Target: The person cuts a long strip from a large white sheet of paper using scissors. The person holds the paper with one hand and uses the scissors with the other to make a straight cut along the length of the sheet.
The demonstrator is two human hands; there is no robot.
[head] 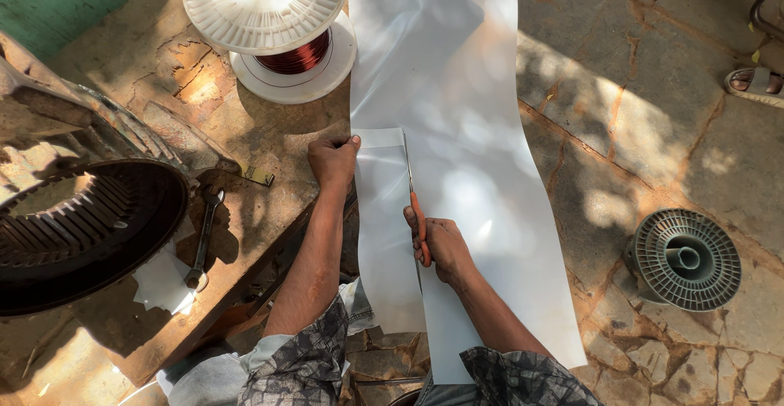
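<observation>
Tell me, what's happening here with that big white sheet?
A person is cutting a long white sheet lengthwise with orange-handled scissors. The right hand works the scissors, whose blades point away along the cut, while the left hand pins the narrow strip being separated at the edge of a worn wooden bench. On the bench stand a white spool of copper wire, a wrench and a dark round motor stator. An empty grey spool lies on the stone floor.
</observation>
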